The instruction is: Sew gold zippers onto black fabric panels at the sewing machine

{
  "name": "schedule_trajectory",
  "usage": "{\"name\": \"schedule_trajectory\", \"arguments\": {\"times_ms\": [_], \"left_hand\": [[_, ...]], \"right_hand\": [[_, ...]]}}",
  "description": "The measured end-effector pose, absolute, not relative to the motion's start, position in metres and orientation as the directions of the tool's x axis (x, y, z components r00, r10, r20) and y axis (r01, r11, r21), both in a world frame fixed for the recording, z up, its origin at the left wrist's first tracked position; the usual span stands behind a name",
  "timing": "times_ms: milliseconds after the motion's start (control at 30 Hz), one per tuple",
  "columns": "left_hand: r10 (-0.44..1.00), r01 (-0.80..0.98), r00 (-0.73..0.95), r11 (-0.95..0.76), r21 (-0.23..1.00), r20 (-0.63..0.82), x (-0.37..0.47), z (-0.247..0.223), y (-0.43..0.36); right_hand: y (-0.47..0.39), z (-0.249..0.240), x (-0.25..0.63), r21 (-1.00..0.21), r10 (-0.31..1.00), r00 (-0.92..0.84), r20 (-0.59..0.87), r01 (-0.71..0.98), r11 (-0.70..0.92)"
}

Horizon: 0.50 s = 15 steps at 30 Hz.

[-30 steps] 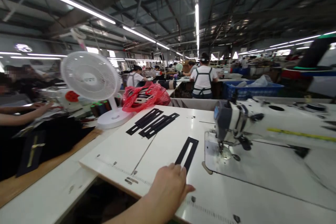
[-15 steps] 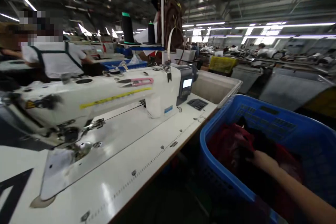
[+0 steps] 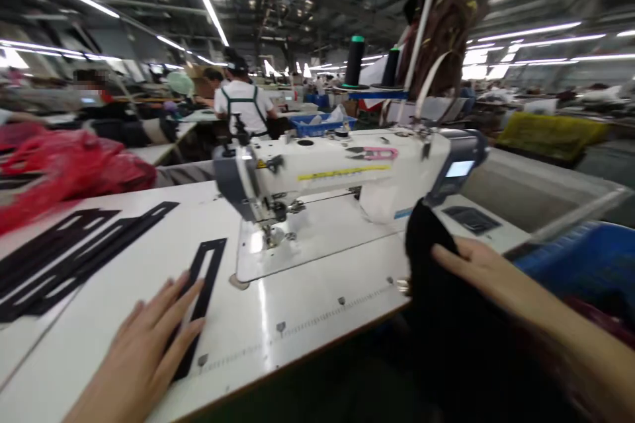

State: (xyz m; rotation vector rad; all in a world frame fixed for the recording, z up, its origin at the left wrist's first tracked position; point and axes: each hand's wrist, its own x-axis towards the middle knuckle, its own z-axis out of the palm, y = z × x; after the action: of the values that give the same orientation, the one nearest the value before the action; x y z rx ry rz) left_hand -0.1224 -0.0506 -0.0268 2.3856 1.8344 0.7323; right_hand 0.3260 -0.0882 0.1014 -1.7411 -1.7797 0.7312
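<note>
My left hand (image 3: 149, 337) lies with spread fingers on the white sewing table, its fingertips over a black rectangular frame-shaped piece (image 3: 206, 291). Pinched in my right hand (image 3: 476, 268) is a black cloth (image 3: 441, 317), which hangs down past the table's front edge at the right. Between the hands and farther back stands a white sewing machine (image 3: 322, 172), with pink snips (image 3: 380, 153) on top of its arm. The needle area (image 3: 270, 234) has no cloth under it.
More black strips (image 3: 89, 258) and red plastic-like material (image 3: 84, 165) lie at the left. A blue basket (image 3: 570, 261) stands at the right, by a pale bin (image 3: 555, 188). Thread cones (image 3: 355, 63) rise behind the machine. A person in white (image 3: 243, 106) is farther back.
The view has turned left. My right hand has come up out of the blue basket with the black cloth. My left hand has come into view on the table.
</note>
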Motion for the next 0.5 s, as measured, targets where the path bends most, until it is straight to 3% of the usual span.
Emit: {"name": "schedule_trajectory", "arguments": {"times_ms": [33,67,233,367,433,500], "left_hand": [[0.918,0.894,0.21,-0.32,0.313,0.337,-0.121,-0.021,-0.059],[0.918,0.885,0.216,-0.328,0.329,0.334,-0.117,-0.015,-0.064],[0.956,0.775,0.193,-0.285,0.563,0.219,-0.078,0.014,-0.067],[0.966,0.483,0.255,-0.159,0.861,0.035,-0.044,0.03,-0.048],[0.952,0.185,0.291,0.045,0.982,-0.099,-0.028,0.033,-0.034],[0.92,0.071,0.357,0.146,0.987,-0.161,-0.015,0.033,-0.022]], "right_hand": [[-0.067,0.083,0.306,-0.502,0.974,-0.102,0.201,0.843,0.192],[-0.049,0.064,0.288,-0.424,0.949,-0.128,0.289,0.871,0.247],[-0.005,0.007,0.24,-0.304,0.842,-0.255,0.475,0.851,0.429],[-0.004,0.01,0.236,-0.306,0.771,-0.264,0.579,0.806,0.506],[-0.005,0.016,0.234,-0.417,0.787,-0.226,0.575,0.746,0.519],[-0.005,0.019,0.232,-0.605,0.854,-0.133,0.503,0.652,0.457]]}}
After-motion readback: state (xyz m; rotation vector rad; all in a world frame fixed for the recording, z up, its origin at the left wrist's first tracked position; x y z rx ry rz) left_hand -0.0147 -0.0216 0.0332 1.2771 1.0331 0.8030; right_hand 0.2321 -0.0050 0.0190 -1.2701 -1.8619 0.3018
